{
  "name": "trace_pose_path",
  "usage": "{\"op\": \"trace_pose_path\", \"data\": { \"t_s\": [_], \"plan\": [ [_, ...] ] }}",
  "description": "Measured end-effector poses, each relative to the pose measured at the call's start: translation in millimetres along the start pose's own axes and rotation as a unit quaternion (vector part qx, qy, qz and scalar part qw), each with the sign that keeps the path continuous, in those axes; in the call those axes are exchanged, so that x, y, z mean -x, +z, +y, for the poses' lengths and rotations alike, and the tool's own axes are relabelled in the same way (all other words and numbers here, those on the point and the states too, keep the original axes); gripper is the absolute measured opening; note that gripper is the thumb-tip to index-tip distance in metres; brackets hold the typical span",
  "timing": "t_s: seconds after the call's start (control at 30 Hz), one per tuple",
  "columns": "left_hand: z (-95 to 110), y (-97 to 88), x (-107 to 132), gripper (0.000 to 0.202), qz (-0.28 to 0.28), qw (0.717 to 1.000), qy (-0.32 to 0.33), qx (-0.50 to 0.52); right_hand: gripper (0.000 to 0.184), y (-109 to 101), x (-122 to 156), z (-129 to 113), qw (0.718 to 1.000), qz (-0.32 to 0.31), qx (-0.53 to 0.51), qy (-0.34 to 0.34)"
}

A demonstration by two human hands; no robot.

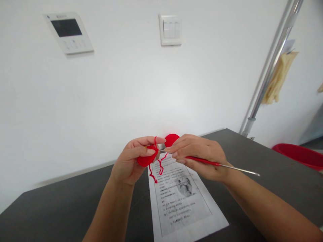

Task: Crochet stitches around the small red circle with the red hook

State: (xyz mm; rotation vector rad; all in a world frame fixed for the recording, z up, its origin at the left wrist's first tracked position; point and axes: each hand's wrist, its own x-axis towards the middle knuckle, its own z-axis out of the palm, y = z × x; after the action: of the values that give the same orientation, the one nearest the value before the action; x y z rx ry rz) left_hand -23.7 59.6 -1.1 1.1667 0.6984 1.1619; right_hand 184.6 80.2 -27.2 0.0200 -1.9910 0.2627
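Note:
My left hand [131, 160] is closed in a pinch on a small red crocheted piece [146, 159], with red yarn looped over its index finger. A loose red yarn tail [157, 169] dangles below it. My right hand [199, 155] is closed on a crochet hook [222, 164] with a red grip and a long metal shaft that points right; its tip meets the red piece. A ball of red yarn [171, 138] lies on the table just behind my hands. Both hands hover above a printed sheet of paper [181, 205].
The dark grey table [277, 174] stands against a white wall. A metal pole [267, 77] with beige gloves hung on it rises at the right. A red basin [300, 154] sits past the table's right edge. A wall panel [68, 32] and a light switch [170, 29] are on the wall.

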Motion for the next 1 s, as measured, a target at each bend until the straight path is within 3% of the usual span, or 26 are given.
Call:
{"op": "trace_pose_path", "data": {
  "t_s": [0.17, 0.3, 0.37, 0.53, 0.6, 0.67, 0.77, 0.87, 1.0],
  "plan": [
    [1.8, 5.3, 0.6, 0.021, 0.026, 0.999, -0.042, -0.005, 0.005, -0.7, 1.7, -2.8, 0.977, 0.065, -0.136, 0.150],
    [1.1, 5.5, -0.4, 0.020, 0.020, 0.999, -0.035, -0.020, 0.004, -2.7, 1.9, -3.9, 0.964, 0.073, -0.171, 0.192],
    [0.5, 3.3, -1.0, 0.020, 0.016, 0.999, -0.037, -0.030, 0.005, -4.1, 0.9, -3.9, 0.971, 0.058, -0.141, 0.183],
    [-0.6, -2.0, -2.0, 0.021, -0.003, 0.999, -0.042, -0.014, 0.014, -8.9, -3.9, -3.1, 0.999, -0.034, -0.027, 0.011],
    [-1.3, -2.1, -2.3, 0.020, -0.016, 0.999, -0.041, -0.004, 0.014, -10.7, -4.3, -2.9, 0.999, -0.041, -0.031, 0.010],
    [-2.1, -1.6, -2.7, 0.019, -0.024, 0.998, -0.051, -0.005, 0.012, -11.5, -2.9, -2.4, 0.995, -0.024, -0.072, 0.063],
    [-2.9, -1.5, -3.4, 0.019, -0.034, 0.997, -0.063, -0.012, 0.004, -10.7, 0.6, 0.2, 0.968, 0.029, -0.180, 0.175],
    [-3.2, -2.7, -3.4, 0.017, -0.033, 0.998, -0.054, -0.028, 0.008, -8.3, 1.9, 5.1, 0.917, 0.084, -0.283, 0.268],
    [-4.5, -4.1, -1.5, 0.019, -0.023, 0.997, -0.027, -0.069, 0.016, -1.0, -0.1, 9.4, 0.865, 0.107, -0.379, 0.312]
  ]
}}
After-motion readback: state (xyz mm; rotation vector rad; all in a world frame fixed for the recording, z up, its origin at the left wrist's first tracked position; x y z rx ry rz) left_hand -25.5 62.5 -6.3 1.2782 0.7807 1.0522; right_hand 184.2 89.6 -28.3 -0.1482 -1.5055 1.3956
